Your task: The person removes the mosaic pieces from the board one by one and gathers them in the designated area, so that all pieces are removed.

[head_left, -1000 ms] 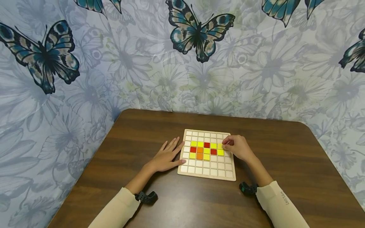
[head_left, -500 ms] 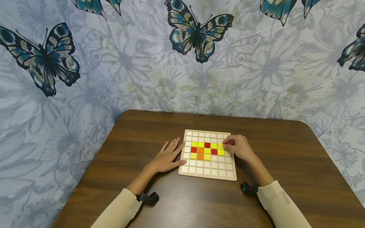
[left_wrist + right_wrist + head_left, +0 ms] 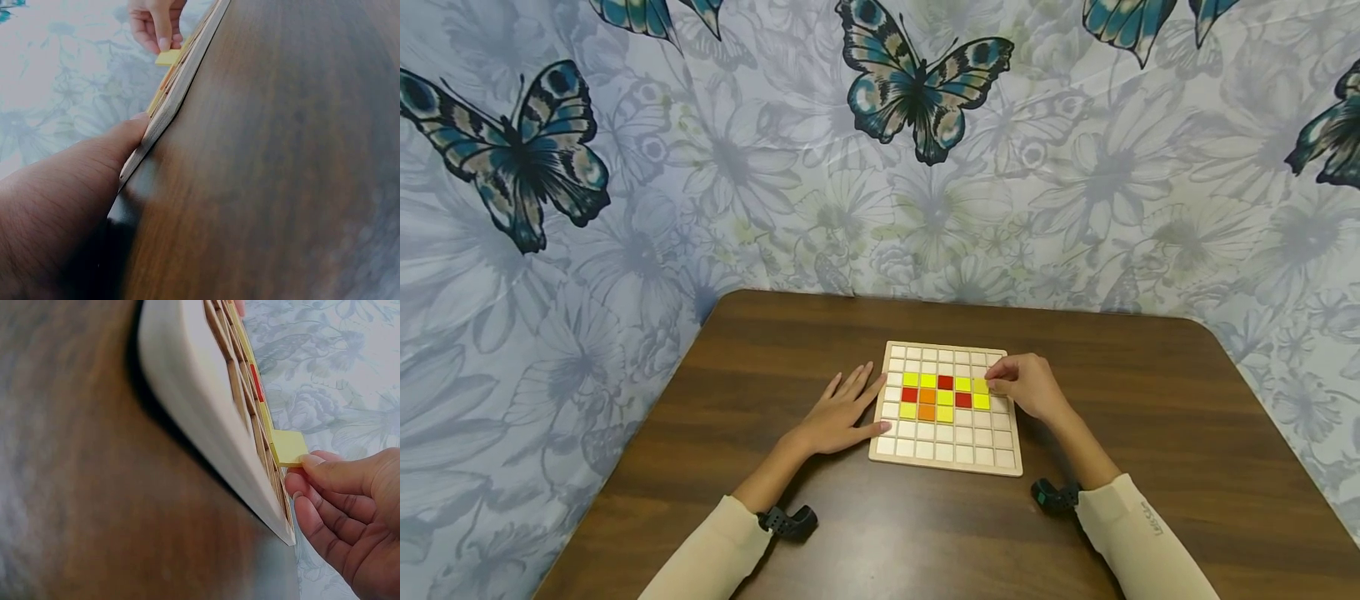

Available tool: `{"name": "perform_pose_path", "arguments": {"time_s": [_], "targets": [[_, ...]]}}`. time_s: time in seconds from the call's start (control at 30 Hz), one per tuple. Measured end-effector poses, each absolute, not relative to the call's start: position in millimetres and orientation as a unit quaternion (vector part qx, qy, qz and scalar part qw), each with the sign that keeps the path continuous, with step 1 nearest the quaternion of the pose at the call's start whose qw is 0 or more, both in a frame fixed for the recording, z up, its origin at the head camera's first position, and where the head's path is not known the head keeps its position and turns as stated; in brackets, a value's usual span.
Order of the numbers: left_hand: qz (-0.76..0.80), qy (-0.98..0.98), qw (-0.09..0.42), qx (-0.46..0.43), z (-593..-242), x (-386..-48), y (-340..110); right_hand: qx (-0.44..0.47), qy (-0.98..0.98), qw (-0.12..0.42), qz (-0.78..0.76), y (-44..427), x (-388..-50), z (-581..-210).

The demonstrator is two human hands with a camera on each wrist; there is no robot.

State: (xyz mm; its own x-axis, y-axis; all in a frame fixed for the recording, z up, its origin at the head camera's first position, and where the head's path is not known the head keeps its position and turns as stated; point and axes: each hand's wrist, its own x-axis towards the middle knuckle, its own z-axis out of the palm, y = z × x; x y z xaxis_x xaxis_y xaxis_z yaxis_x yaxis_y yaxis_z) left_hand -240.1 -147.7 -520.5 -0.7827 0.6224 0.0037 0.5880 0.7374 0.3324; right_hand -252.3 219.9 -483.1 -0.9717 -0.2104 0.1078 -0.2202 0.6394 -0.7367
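Note:
A square wooden grid board [image 3: 943, 467] lies flat on the table, its cells mostly white, with yellow, red and orange square tiles in the middle rows. My right hand [image 3: 1028, 385] pinches a yellow tile [image 3: 289, 447] between thumb and fingers at the board's right side. In the right wrist view that tile stands up on edge from the board. My left hand [image 3: 835, 417] rests at the board's left edge with fingers spread, its thumb [image 3: 128, 134] on the rim. Among the set tiles are a red tile [image 3: 963, 400] and an orange tile [image 3: 927, 412].
The brown wooden table [image 3: 880, 533] extends around the board on all sides. Behind it hangs a cloth [image 3: 737, 167] printed with flowers and butterflies. Both wrists carry black straps [image 3: 790, 522] with cameras.
The view shifts very slightly. Both hands stay in place, and the right hand keeps its pinch on the yellow tile.

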Motion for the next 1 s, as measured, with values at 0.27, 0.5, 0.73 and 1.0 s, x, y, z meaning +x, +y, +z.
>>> {"name": "perform_pose_path", "arguments": {"time_s": [0.27,0.5,0.73,1.0], "targets": [[0.163,0.930,0.051,0.325,-517,-241,-148,0.123,-0.901,0.016,0.416,219,-253,-482],[0.161,0.930,0.056,0.325,-515,-241,-147,0.118,-0.906,0.025,0.406,226,-255,-480],[0.164,0.931,0.058,0.321,-515,-239,-146,0.101,-0.901,0.028,0.422,238,-256,-475],[0.169,0.931,0.057,0.320,-514,-237,-145,0.070,-0.895,0.014,0.440,254,-257,-467]]}}
